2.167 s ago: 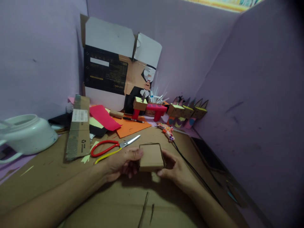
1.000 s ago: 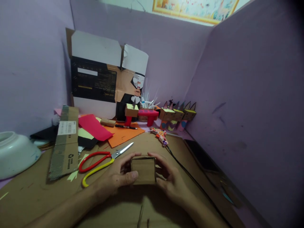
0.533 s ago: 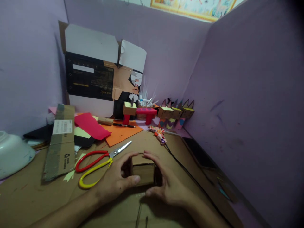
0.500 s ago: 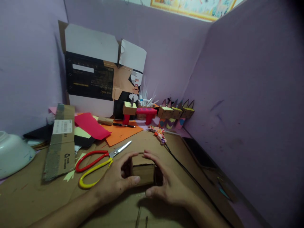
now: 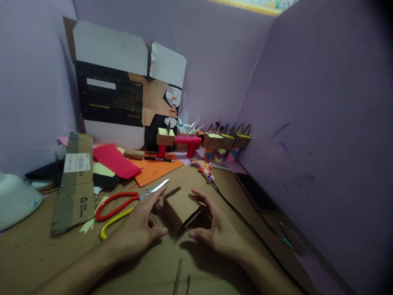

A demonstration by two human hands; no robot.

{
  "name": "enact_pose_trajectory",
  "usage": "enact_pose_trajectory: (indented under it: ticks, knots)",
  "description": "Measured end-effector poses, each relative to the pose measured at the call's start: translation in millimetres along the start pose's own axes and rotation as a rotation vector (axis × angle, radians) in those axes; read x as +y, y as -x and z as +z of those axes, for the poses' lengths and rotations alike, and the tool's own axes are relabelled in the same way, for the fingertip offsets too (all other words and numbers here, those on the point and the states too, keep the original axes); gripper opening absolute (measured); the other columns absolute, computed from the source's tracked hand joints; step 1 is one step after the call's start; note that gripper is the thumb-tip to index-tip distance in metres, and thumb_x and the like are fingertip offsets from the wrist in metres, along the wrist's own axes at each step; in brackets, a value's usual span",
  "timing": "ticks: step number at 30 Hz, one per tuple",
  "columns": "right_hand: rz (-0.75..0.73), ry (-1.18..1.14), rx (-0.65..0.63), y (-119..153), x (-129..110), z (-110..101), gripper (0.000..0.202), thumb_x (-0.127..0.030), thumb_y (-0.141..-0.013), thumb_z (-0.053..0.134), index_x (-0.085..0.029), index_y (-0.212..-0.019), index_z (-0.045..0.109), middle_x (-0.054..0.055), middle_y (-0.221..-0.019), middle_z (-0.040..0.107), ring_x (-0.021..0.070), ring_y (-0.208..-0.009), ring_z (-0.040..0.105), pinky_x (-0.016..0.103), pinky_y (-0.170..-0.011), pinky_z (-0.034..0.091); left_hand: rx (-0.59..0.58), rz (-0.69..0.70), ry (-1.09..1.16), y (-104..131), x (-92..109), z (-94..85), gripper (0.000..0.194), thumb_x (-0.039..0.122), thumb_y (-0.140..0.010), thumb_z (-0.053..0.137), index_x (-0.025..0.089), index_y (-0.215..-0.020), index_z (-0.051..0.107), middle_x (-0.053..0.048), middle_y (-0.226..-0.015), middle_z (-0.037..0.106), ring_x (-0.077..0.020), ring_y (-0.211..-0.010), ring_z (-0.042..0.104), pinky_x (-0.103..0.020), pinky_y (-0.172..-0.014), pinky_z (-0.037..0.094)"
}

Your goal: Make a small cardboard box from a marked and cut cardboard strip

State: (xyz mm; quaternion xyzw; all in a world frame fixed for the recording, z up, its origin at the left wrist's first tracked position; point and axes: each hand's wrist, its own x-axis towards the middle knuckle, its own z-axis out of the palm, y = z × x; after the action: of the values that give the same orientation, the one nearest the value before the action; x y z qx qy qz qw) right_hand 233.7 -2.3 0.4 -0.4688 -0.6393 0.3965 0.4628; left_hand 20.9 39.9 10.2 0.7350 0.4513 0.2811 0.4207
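A small brown cardboard box sits turned at an angle on the cardboard-covered table, between both hands. To its left, my left hand has its thumb and fingers spread and holds nothing. My right hand is on the other side, fingers apart and curved around the box's right edge; whether a fingertip touches it is hard to tell. Scissors with one red and one yellow handle lie beside and partly behind my left hand. Two thin dark strips lie nearer to me.
A patterned glue gun with a black cord lies behind the box. Coloured paper, a cardboard strip and a white bowl are at left. Cardboard animal figures stand at the back; a dark phone-like slab lies right.
The box has turned and now shows its top face. My left hand has moved left, away from it, and its fingers have opened wider. The view has shifted slightly.
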Motion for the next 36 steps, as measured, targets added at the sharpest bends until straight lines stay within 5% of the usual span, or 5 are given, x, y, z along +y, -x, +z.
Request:
enact_pose_trajectory:
  ticks: [5,10,19,23,36]
  knots:
    - [0.154,0.017,0.137,0,-6,-1,0.059,-0.009,-0.055,0.07,-0.023,-0.106,0.044,0.002,-0.098,0.05,0.0195,-0.088,0.056,0.034,-0.076,0.044,0.304,0.308,-0.276,9,4,-7.0,0.026,0.022,-0.078,0.055,0.022,-0.103,0.053,0.0,-0.085,0.056,-0.0099,-0.061,0.054,-0.021,-0.055,0.048]
    - [0.18,-0.065,0.189,1,-4,0,0.04,-0.008,-0.057,0.065,-0.023,-0.088,0.043,-0.005,-0.074,0.047,0.0122,-0.066,0.051,0.025,-0.061,0.041,0.186,0.595,-0.341,24,16,7.8,0.014,0.012,-0.081,0.051,0.023,-0.085,0.057,0.005,-0.071,0.061,-0.0084,-0.063,0.058,-0.017,-0.056,0.043]
    - [0.192,-0.165,0.136,2,-4,8,0.039,-0.01,-0.058,0.065,-0.023,-0.088,0.043,-0.004,-0.077,0.047,0.0118,-0.069,0.055,0.025,-0.062,0.045,0.267,0.592,-0.486,25,11,20.7,0.01,0.016,-0.078,0.056,0.02,-0.086,0.053,0.006,-0.058,0.054,-0.0093,-0.048,0.051,-0.022,-0.047,0.035]
    - [0.185,-0.181,0.125,4,-4,9,0.038,-0.008,-0.058,0.062,-0.022,-0.088,0.043,-0.004,-0.076,0.047,0.0119,-0.07,0.054,0.024,-0.062,0.044,0.286,0.735,-0.513,26,11,20.6,0.018,0.009,-0.079,0.053,0.019,-0.094,0.052,0.004,-0.063,0.059,-0.0102,-0.052,0.055,-0.022,-0.049,0.037]
    - [0.079,0.195,0.095,2,13,2,0.051,-0.006,-0.07,0.048,-0.021,-0.119,0.047,0.003,-0.087,0.055,0.0154,-0.075,0.053,0.031,-0.072,0.044,0.251,0.694,-0.66,29,-1,26.4,0.024,0.015,-0.083,0.046,0.016,-0.101,0.061,-0.004,-0.063,0.067,-0.015,-0.056,0.063,-0.023,-0.057,0.051]
